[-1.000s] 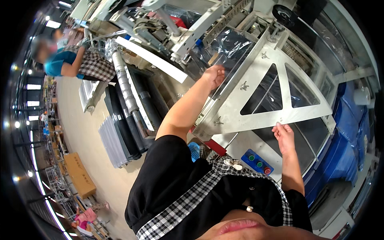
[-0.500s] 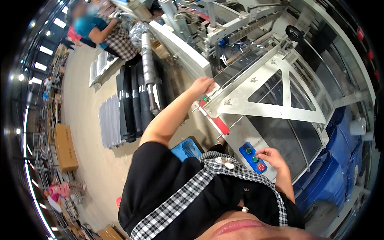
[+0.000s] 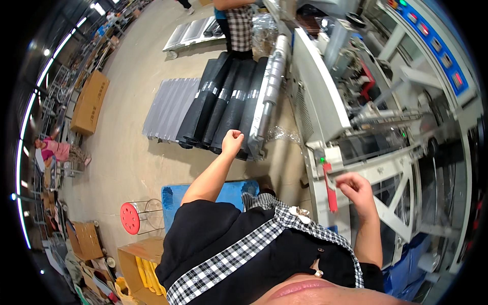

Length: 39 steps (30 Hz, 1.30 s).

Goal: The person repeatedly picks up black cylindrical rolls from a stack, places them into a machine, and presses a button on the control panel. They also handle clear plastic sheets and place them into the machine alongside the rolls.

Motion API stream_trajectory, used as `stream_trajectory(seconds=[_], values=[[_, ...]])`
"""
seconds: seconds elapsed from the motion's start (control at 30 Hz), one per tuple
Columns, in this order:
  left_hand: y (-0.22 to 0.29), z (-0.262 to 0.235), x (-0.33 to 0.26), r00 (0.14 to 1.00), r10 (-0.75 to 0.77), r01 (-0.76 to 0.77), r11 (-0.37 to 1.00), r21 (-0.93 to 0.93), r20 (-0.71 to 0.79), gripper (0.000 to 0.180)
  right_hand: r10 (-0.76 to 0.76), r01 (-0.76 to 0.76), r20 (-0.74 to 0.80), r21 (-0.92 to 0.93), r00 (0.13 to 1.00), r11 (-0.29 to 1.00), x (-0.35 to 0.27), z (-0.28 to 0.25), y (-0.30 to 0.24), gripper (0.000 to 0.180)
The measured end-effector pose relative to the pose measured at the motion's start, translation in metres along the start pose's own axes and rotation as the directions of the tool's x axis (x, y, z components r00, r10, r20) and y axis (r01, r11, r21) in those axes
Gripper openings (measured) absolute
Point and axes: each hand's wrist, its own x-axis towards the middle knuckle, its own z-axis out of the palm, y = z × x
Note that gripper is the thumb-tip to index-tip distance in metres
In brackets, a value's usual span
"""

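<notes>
My left hand (image 3: 232,139) is curled into a fist out in front of me, in the air above the floor, holding nothing; it hangs over the near ends of several black rolls (image 3: 223,104). My right hand (image 3: 356,189) is half-closed beside the white machine frame (image 3: 391,175), close to a red vertical strip (image 3: 330,190) on the frame's corner. Whether its fingers pinch anything I cannot tell. A silver roll (image 3: 270,76) lies along the machine's side.
A grey ribbed panel stack (image 3: 168,107) lies left of the black rolls. A blue pallet (image 3: 175,195) and a red-topped stool (image 3: 131,217) stand near my feet. Cardboard boxes (image 3: 89,101) sit at the left. Another person in a checked garment (image 3: 239,25) stands at the far end.
Both my hands have left the white triangular machine frame. My view has swung down and left toward the floor; my left hand has pulled back into a fist and the right dropped to the frame's corner.
</notes>
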Motion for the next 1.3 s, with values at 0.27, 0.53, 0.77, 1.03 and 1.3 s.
stream_trajectory(seconds=[0.27,0.53,0.77,1.03,1.3], values=[[-0.067,-0.04,0.169,0.937,-0.311,0.349,0.852,0.39,-0.159,0.078,-0.068,-0.068,-0.164,-0.704,0.984,0.706,0.331,0.135,0.067,0.093],[-0.099,-0.068,0.315,0.871,-0.399,0.492,0.688,0.533,-0.288,0.112,-0.123,-0.16,-0.502,-0.483,0.856,0.861,0.412,0.183,0.146,0.088],[-0.134,-0.081,0.376,0.775,-0.553,0.577,0.424,0.699,-0.304,0.132,-0.156,-0.115,-0.484,-0.484,0.861,0.867,0.402,0.184,0.148,0.087],[-0.128,-0.098,0.376,0.855,-0.462,0.462,0.474,0.75,-0.235,0.117,-0.139,-0.146,-0.473,-0.517,0.87,0.843,0.4,0.186,0.146,0.087],[-0.122,-0.082,0.305,0.841,-0.541,0.461,0.702,0.542,-0.015,0.11,-0.105,-0.201,-0.526,-0.492,0.844,0.847,0.404,0.185,0.151,0.086]])
